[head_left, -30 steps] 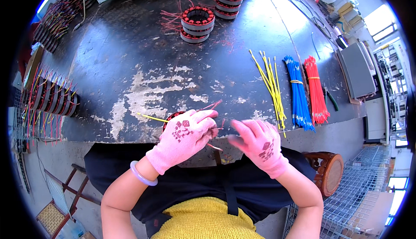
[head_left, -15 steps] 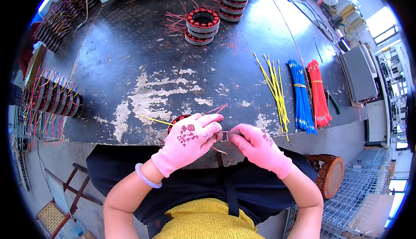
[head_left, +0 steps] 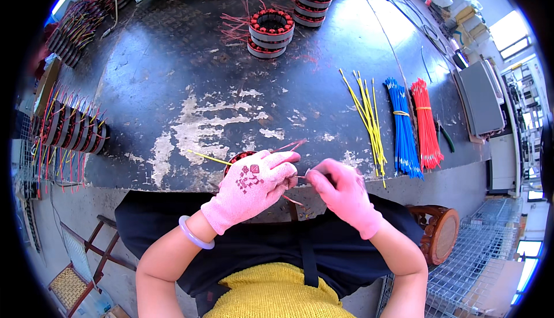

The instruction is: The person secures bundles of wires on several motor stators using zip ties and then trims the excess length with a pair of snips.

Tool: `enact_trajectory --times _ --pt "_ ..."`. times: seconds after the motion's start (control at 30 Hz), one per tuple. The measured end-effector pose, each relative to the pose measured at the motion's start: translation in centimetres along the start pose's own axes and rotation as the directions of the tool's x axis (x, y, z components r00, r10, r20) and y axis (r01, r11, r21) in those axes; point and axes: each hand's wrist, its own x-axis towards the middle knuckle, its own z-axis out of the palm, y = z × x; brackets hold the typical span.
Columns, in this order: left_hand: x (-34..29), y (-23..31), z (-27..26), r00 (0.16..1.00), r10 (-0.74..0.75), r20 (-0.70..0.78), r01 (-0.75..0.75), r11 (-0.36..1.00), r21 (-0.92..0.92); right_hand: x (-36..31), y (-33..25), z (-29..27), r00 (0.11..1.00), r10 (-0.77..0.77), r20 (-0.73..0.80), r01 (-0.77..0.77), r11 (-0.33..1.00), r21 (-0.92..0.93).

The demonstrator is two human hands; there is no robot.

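My left hand, in a pink glove, is wrapped over a ring-shaped motor stator at the table's front edge. Most of that stator is hidden under the palm; a red rim shows above the knuckles. From its left side a yellow lead wire sticks out, and loose thin reddish wires rise beyond the fingers. My right hand, gloved in pink too, pinches the end of a thin copper-coloured wire between thumb and forefinger. This wire runs taut from the left fingertips.
Cut yellow wires lie right of my hands, beside a blue wire bundle, a red wire bundle and a green-handled tool. Stacked stators stand at the back. A row of wired stators sits at the left edge.
My right hand has turned slightly and its fingers have lifted a little, with the thin wire now straight between the hands. The left hand has stayed in place.
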Motion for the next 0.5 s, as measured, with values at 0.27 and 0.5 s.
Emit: enact_trajectory --times 0.27,0.5 --pt "0.4 0.4 0.2 0.999 -0.047 -0.019 0.047 0.999 0.007 0.2 0.9 1.9 0.712 -0.682 -0.168 0.501 0.66 -0.56" --pt "-0.3 0.0 -0.4 0.996 -0.016 -0.087 0.002 0.987 -0.158 0.2 1.2 1.8 0.718 -0.69 -0.096 0.511 0.616 -0.599"
